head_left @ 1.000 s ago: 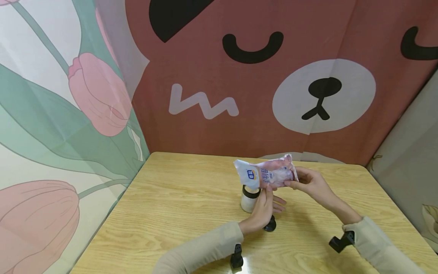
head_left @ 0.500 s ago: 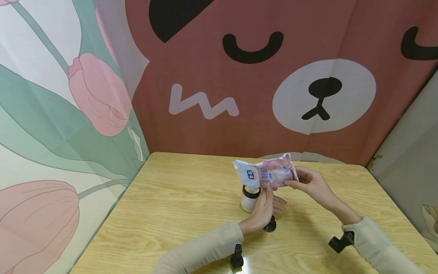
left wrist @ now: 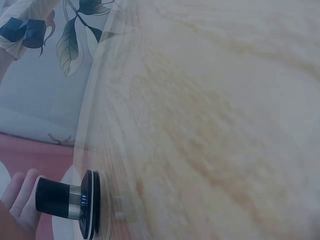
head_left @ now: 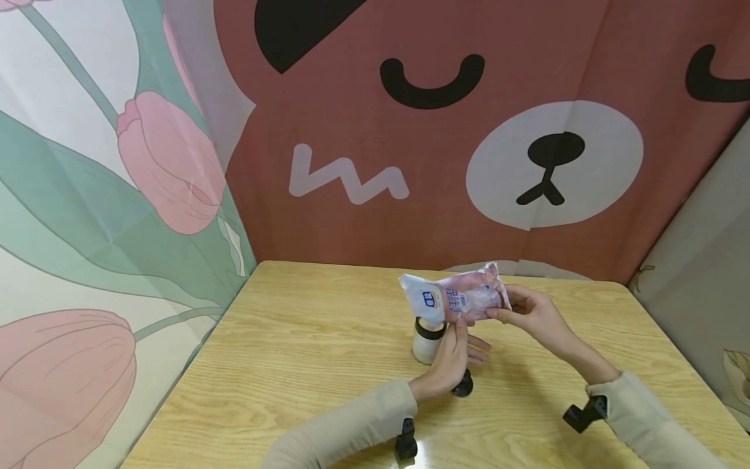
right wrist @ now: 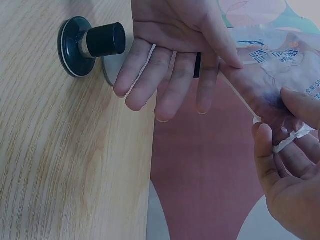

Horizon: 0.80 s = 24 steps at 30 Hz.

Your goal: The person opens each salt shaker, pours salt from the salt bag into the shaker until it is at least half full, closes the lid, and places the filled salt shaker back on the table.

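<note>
A pink-and-white plastic salt bag (head_left: 463, 298) is held tilted in the head view, its pale end low over a white jar (head_left: 424, 350) with a black rim. My right hand (head_left: 536, 316) pinches the crumpled right end between thumb and fingers. My left hand (head_left: 448, 365) is under the bag beside the jar; its thumb touches the bag's lower edge. In the right wrist view the left hand's fingers (right wrist: 167, 82) are straight and spread. On the table, by the left palm, is a black knobbed lid (head_left: 463, 384). Whether anything pours is hidden.
Beneath everything is a wood-grain table (head_left: 305, 339). A reddish bear-print curtain (head_left: 351, 234) hangs behind its far edge, and a floral curtain (head_left: 94, 260) stands at the left. Both sleeves carry black wrist devices (head_left: 405, 440).
The bag shifted very slightly and its printed face turned a little between the first and second head frames. Since then both hands, the jar and the lid look still.
</note>
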Motion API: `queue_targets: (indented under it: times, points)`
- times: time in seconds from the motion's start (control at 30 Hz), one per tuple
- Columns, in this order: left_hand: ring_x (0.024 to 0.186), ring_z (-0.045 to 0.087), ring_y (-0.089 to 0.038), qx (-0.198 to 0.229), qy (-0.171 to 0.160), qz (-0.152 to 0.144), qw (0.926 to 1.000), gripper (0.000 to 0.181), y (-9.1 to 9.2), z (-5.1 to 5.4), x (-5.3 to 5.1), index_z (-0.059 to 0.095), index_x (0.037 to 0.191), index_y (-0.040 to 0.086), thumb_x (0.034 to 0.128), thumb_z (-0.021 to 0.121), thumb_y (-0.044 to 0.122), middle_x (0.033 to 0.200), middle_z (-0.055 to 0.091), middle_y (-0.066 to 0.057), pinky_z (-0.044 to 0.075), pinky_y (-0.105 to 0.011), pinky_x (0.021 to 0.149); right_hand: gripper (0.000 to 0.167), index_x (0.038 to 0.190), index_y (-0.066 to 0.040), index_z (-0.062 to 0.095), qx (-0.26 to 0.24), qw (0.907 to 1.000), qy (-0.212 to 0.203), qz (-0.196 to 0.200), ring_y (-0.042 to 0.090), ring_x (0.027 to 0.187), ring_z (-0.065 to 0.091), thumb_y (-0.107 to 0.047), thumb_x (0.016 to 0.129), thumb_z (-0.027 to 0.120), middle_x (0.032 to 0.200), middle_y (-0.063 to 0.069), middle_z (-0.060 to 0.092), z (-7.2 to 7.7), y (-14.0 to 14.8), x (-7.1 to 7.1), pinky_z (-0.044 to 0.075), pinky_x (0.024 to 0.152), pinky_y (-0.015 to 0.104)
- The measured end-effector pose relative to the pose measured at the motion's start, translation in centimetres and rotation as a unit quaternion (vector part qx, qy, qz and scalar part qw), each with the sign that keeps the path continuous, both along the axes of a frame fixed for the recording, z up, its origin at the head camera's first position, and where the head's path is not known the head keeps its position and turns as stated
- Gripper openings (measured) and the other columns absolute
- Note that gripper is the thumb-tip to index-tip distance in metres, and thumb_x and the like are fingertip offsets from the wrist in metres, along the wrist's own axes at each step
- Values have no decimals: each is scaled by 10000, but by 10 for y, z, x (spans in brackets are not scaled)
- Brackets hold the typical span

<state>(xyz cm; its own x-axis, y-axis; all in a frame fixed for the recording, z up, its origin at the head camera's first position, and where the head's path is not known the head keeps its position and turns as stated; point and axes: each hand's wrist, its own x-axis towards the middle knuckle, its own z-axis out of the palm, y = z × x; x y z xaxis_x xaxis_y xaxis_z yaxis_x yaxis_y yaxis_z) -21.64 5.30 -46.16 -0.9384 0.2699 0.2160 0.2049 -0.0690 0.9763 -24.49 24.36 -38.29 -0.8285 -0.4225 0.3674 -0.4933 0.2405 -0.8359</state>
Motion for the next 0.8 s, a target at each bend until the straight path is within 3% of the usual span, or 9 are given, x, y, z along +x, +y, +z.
queue_targets:
  times: [0.37,0.8]
  points:
    - [826,708,-396,87,35,-47,9999,479,1,0,0,392,1286,-6,1108,136,357,979,686,-248,604,-382,703,321,1258,7,614,22,10000,53,-6,192,850,676,-38,945,672,1041,89,690,1,0,1,568,706,278]
    - [808,718,-356,50,60,-32,10000,514,1,-2,-1,385,1294,-34,1105,132,371,962,696,-218,604,-366,690,287,1216,17,624,-5,9999,113,-14,158,827,673,-25,938,677,1012,92,690,0,-1,0,573,698,286]
